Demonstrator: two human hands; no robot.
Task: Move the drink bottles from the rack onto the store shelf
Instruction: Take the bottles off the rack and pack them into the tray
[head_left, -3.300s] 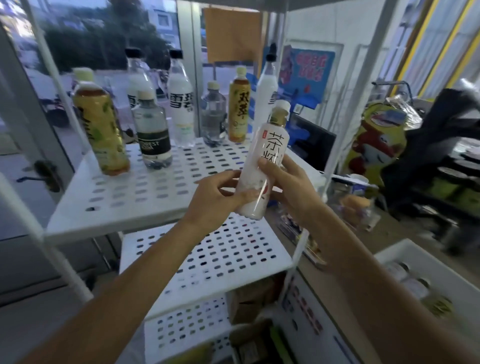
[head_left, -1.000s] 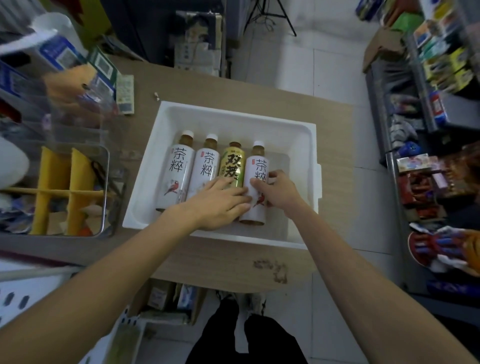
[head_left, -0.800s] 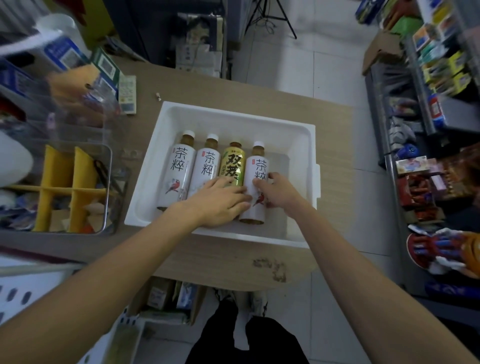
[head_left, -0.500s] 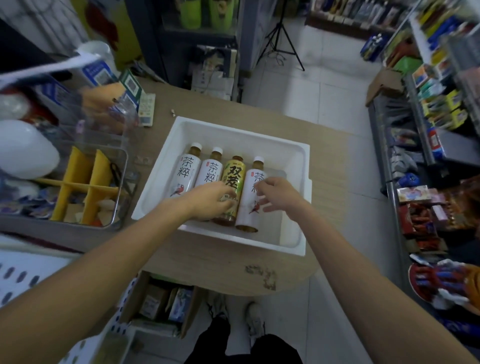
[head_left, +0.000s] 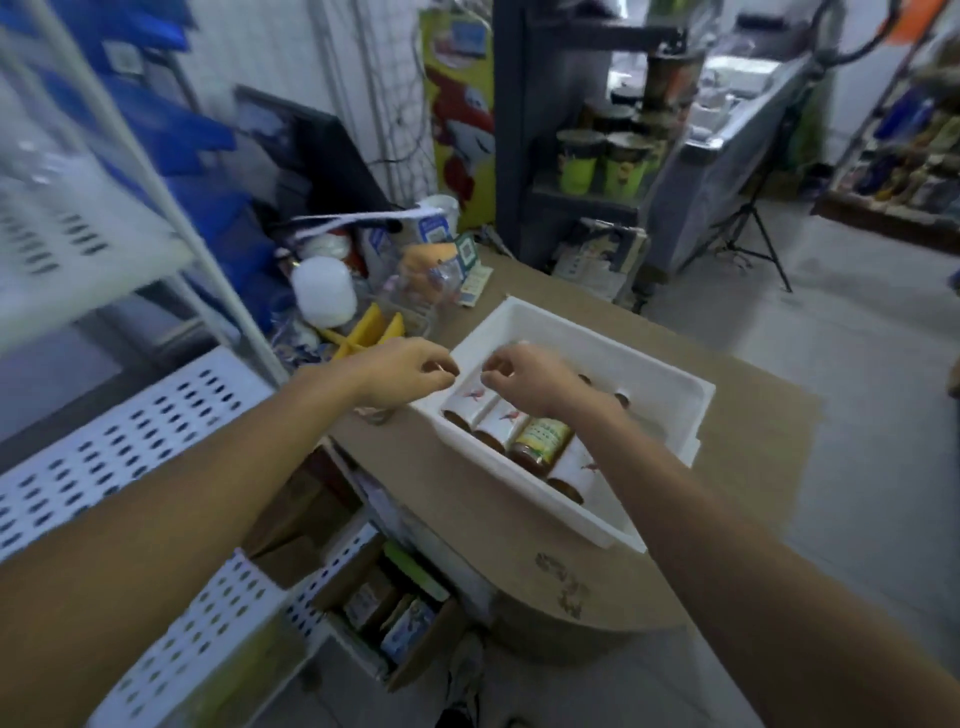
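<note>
Several drink bottles lie side by side in a white tray (head_left: 673, 385) on the brown counter: white-labelled bottles (head_left: 500, 425) and one yellow-green bottle (head_left: 543, 439). My right hand (head_left: 525, 379) hovers over the left bottles with its fingers loosely curled, holding nothing. My left hand (head_left: 402, 375) hangs just past the tray's left rim, also loosely curled and holding nothing. The white perforated store shelf (head_left: 119, 441) is at the left, with a blurred upper tier (head_left: 78, 249) above it.
Clutter stands on the counter (head_left: 753, 415) left of the tray: a clear organiser with yellow dividers (head_left: 371, 330), a white round object (head_left: 322, 291), cartons. Open cardboard boxes (head_left: 384, 618) sit under the counter. A tripod (head_left: 748, 228) and stocked shelves lie beyond on the tiled floor.
Both hands have lifted off the bottles and shifted toward the tray's left end. The view has swung up and left, bringing the white shelf into sight. All bottles stay in the tray.
</note>
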